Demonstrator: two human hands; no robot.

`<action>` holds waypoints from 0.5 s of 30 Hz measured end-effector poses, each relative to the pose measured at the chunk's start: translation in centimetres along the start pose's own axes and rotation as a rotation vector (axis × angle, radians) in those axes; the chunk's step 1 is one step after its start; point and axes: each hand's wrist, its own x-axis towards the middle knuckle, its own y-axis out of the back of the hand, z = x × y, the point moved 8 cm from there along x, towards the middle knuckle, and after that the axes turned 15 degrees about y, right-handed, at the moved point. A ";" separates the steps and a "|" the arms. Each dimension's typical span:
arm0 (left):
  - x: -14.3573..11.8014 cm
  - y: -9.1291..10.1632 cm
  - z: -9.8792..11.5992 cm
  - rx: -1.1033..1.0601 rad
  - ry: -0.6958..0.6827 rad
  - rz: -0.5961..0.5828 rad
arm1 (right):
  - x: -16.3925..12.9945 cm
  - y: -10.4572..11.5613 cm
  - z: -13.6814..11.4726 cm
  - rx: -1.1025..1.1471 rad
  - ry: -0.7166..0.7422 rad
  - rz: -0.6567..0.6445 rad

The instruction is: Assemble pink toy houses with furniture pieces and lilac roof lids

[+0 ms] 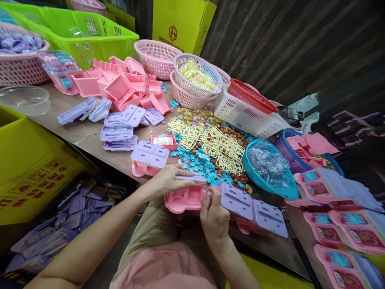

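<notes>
At the front edge of the table, a pink plastic toy housing (187, 197) with open compartments is between my two hands. My left hand (172, 180) comes from the left, its fingers laid along a purple panel (192, 178) at the top of the housing and gripping it there. My right hand (215, 214) is closed at the housing's right end, thumb and fingers pinching its edge; a small clear piece may show there, but I cannot make it out. Left of my hands sits a purple-topped pink unit (150, 154). To the right are similar units with purple tops (237, 200).
Loose cream frames (227, 152), turquoise bits (195, 164) and brown pieces cover the middle. Pink trays (120, 86) and stacked purple panels (117, 132) lie left. Baskets (158, 60) line the back. A turquoise basin (269, 168) and finished-looking pink units (327, 184) stand right.
</notes>
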 end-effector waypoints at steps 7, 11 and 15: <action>-0.3 -0.1 0.0 0.026 -0.060 -0.043 | -0.5 -0.8 0.0 -0.015 -0.013 -0.052; -0.4 -0.2 -0.2 0.001 -0.044 -0.009 | -0.8 -1.2 -0.1 0.039 -0.050 -0.191; -0.6 -0.3 -0.6 -0.019 -0.033 0.017 | 0.4 0.2 3.0 0.221 -0.054 -0.334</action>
